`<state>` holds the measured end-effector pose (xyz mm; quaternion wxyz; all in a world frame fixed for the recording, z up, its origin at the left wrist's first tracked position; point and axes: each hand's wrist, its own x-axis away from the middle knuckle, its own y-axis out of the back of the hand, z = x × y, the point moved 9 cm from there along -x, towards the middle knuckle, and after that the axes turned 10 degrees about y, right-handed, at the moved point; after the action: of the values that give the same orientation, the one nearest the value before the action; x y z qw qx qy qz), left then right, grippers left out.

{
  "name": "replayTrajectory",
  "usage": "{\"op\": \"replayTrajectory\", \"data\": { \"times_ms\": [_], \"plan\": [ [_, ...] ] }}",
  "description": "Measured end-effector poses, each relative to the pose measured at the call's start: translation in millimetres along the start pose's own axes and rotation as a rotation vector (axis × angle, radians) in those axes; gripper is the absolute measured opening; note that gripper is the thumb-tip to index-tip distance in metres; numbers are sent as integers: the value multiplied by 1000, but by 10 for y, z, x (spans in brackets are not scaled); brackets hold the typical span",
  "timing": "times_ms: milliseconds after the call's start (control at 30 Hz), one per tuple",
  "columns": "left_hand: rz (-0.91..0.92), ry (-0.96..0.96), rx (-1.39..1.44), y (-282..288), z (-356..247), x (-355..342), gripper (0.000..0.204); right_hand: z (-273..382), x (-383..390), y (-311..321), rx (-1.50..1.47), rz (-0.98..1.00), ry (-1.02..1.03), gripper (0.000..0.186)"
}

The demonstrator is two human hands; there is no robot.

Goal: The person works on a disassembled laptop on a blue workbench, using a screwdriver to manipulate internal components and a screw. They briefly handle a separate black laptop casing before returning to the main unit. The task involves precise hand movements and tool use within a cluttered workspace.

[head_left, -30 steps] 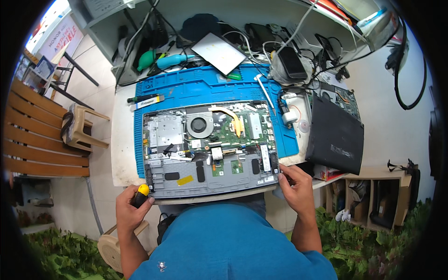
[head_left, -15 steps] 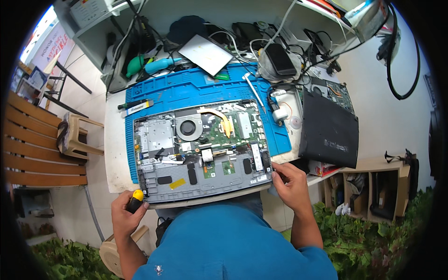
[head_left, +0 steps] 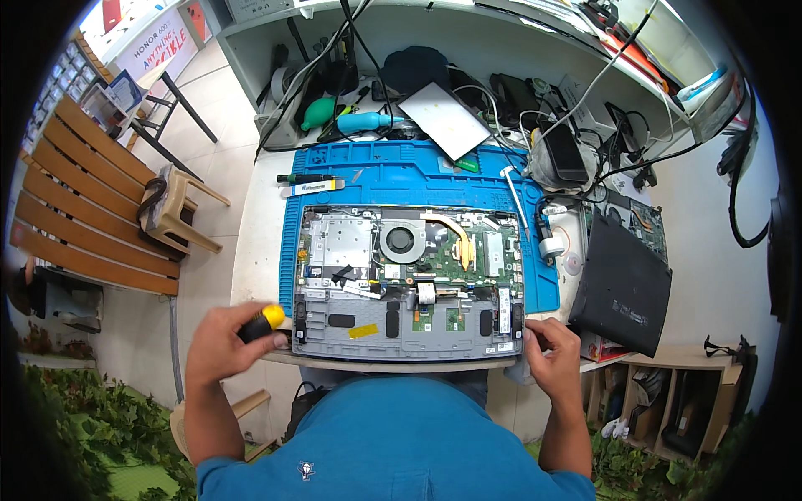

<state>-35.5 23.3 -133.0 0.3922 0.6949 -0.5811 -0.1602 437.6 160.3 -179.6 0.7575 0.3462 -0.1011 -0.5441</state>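
Observation:
An opened laptop base (head_left: 359, 321) lies in front of me with its insides exposed: a round fan, a copper heat pipe, green boards and a grey lower panel. In my left hand (head_left: 225, 342) is a stubby screwdriver (head_left: 273, 316) with a yellow and black handle; its shaft is hidden. That hand is beside the base's near left corner, its thumb close to the edge. My right hand (head_left: 553, 351) pinches the base at the near right corner, fingers curled. Under the base spreads a blue repair mat (head_left: 384, 194).
Behind the mat are a green air blower (head_left: 318, 113), a blue bottle (head_left: 363, 123), a white panel (head_left: 444, 119) and tangled cables. A slim screwdriver (head_left: 304, 178) and a white brush (head_left: 514, 196) lie on the mat. A black laptop cover (head_left: 622, 288) leans at right.
The laptop base, tilted before, now sits straighter on the mat. My left hand has come slightly off its left corner with the screwdriver. The whole view has shifted.

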Motion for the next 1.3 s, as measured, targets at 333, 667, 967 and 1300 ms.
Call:
{"op": "replayTrajectory", "data": {
  "times_ms": [333,667,967,1300],
  "plan": [
    [-196,-467,-85,437,-1577,-999,51,-271,81,-137,-93,-326,32,13],
    [-381,-722,-63,782,-2554,-1205,55,-325,91,-106,-155,-315,8,14],
    [-207,-539,-21,518,-2155,-1628,43,-363,66,-95,-175,-328,37,15],
    [-58,-400,-366,-146,-1369,-1907,33,-258,56,-24,-48,-351,28,15]
  ]
}}
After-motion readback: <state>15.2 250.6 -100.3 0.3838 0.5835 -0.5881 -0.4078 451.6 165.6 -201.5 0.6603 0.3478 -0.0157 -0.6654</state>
